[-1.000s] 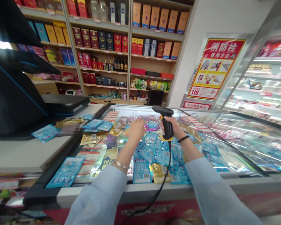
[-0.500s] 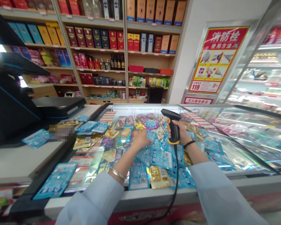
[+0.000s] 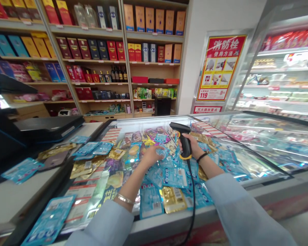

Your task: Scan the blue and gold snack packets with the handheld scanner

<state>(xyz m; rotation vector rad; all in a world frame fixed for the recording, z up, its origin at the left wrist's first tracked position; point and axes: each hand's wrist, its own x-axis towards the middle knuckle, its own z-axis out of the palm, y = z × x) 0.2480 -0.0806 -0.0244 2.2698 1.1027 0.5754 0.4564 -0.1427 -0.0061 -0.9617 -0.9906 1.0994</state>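
Observation:
My right hand (image 3: 195, 147) grips a black barcode scanner (image 3: 182, 136) with a yellow band, its head pointing left and its black cord (image 3: 192, 201) hanging over the freezer's front edge. My left hand (image 3: 151, 155) rests on a small blue snack packet (image 3: 160, 152) in the heap, fingers curled on it. Several blue packets (image 3: 174, 176) and gold packets (image 3: 171, 198) lie spread on the glass lid of the chest freezer (image 3: 259, 164) below both hands.
A grey counter (image 3: 12, 198) stands at the left with a black register screen (image 3: 5, 136), a black flat device (image 3: 51, 124) and more blue and gold packets (image 3: 23, 169). Shelves of boxed goods (image 3: 105, 51) fill the back wall. A red poster (image 3: 218, 68) and a refrigerated case (image 3: 284, 78) are at the right.
My left hand came down from the far packets onto a blue packet nearer the scanner. The scanner hand shifted slightly. The view has turned a little to the right.

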